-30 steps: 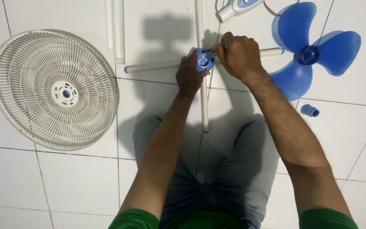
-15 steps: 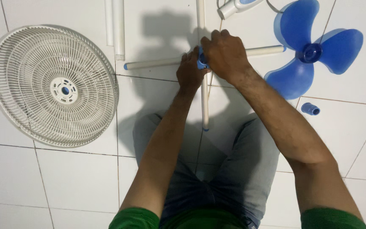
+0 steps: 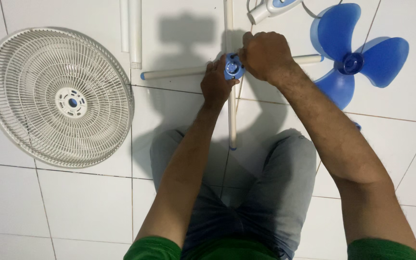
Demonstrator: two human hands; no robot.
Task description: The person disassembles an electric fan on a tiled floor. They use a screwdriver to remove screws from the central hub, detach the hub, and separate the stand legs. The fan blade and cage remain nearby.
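A round blue hub [image 3: 234,67] sits where two white tubes cross on the tiled floor, one lying sideways [image 3: 174,73] and one running toward me [image 3: 232,118]. My left hand [image 3: 216,84] grips the hub from its near left side. My right hand [image 3: 266,55] is curled shut against the hub's upper right edge, pinching a thin dark tool. Only the tip of the tool shows at the fingertips.
A large white fan grille [image 3: 58,98] lies flat at the left. A blue three-bladed fan blade [image 3: 357,53] lies at the right. A short white tube [image 3: 135,33] and a white-and-blue fan part [image 3: 270,7] are at the top. My grey-trousered legs are below.
Half a second ago my right hand covered the hub. It has since shifted right and uncovered it. My left hand has kept its grip, and the view shifted slightly.
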